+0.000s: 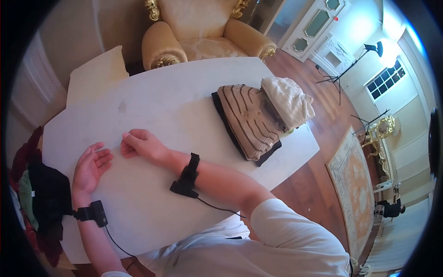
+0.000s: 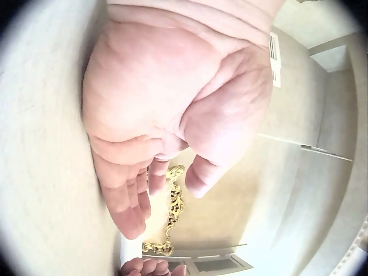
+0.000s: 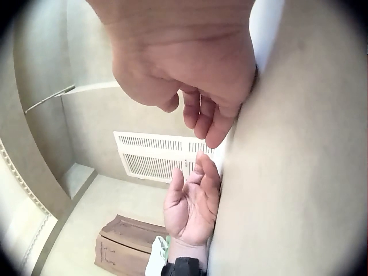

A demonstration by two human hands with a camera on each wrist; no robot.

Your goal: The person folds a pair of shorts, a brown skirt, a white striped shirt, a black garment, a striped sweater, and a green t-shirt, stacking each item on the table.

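Observation:
My left hand [image 1: 91, 168] rests on its little-finger side on the white table [image 1: 152, 106], palm turned inward and fingers loosely bent. Just right of it, my right hand [image 1: 144, 145] lies at the tabletop with its fingers loosely curled. Neither hand holds anything, and a small gap separates them. The left wrist view shows the left palm [image 2: 161, 86] close up, thumb apart from the fingers. From the right wrist, the right hand's fingers [image 3: 215, 129] point toward the left hand [image 3: 192, 210].
A brown striped knit garment [image 1: 247, 115] lies folded over a black one [image 1: 268, 154] at the table's right, beside a bunched cream cloth [image 1: 288, 101]. Black [image 1: 48, 198], green [image 1: 26, 198] and dark red [image 1: 30, 152] cloths sit at the left edge. A gold armchair [image 1: 203, 46] stands beyond.

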